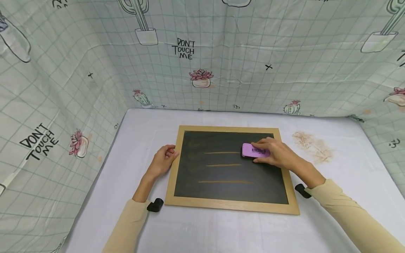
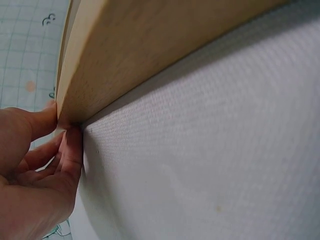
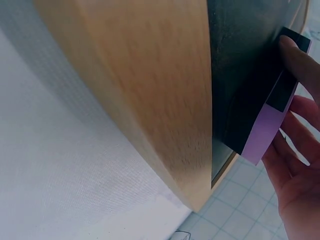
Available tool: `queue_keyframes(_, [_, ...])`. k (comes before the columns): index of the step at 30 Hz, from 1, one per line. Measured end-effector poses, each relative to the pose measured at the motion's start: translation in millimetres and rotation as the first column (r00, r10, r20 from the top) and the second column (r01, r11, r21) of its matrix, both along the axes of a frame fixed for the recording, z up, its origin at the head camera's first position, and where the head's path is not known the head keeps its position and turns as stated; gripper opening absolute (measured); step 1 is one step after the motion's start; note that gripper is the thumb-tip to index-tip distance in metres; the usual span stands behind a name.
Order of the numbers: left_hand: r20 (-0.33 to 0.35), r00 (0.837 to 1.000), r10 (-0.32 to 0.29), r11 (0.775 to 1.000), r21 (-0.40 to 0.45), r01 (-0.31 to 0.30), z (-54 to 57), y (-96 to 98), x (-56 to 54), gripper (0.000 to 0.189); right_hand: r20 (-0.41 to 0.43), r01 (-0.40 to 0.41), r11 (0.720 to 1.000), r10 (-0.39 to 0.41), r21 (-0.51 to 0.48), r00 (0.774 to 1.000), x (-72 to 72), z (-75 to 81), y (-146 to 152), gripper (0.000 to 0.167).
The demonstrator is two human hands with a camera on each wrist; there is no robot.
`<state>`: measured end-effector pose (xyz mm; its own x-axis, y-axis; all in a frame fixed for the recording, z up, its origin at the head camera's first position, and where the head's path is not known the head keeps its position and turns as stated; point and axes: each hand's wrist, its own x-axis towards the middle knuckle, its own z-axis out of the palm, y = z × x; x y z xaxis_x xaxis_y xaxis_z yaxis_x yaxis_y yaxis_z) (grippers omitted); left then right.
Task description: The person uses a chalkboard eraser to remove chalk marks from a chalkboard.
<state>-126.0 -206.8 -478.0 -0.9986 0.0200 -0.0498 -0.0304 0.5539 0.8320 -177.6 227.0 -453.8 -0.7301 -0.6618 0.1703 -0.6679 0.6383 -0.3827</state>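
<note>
Right hand grips lilac-topped eraser at visible right end of topmost of three ochre chalk lines; left hand pinches wood-framed chalkboard at its left edge. Likely hazard: hard sideways rubbing could skid the chalkboard if that pinch slackens.

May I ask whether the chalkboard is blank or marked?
The chalkboard is marked: the head view shows three yellowish lines on it, the top one ending at the purple eraser in the right hand.
</note>
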Motion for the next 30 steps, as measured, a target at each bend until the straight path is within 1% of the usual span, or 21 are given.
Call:
queue_keyframes(7, [0.005, 1.000, -0.005, 1.000, 0.002, 0.005, 1.2, -1.8, -0.3, 0.038, -0.036, -0.029, 0.999, 0.028, -0.033, 0.999, -1.0, 0.0, -5.5, 0.058])
queue_keyframes(12, [0.012, 1.000, -0.007, 1.000, 0.009, 0.007, 1.7, -0.9, 0.1, 0.038, -0.029, -0.038, 0.999, 0.038, -0.013, 0.999, -2.7, -0.8, -9.0, 0.057])
queue_keyframes(19, [0.009, 1.000, -0.006, 1.000, 0.015, 0.006, 2.1, 0.5, 0.4, 0.037, -0.013, -0.028, 0.999, 0.028, 0.019, 1.000, -4.1, -0.1, -15.8, 0.057])
queue_keyframes(23, [0.011, 1.000, -0.009, 1.000, 0.013, 0.008, 1.8, 0.1, 0.6, 0.038, -0.012, -0.034, 0.999, 0.034, 0.014, 0.999, -4.8, -0.2, -20.3, 0.058])
queue_keyframes(30, [0.009, 1.000, -0.011, 1.000, 0.014, 0.010, 1.5, 0.1, 0.4, 0.038, -0.037, -0.055, 0.998, 0.055, 0.006, 0.998, -6.9, -1.2, -27.6, 0.058])
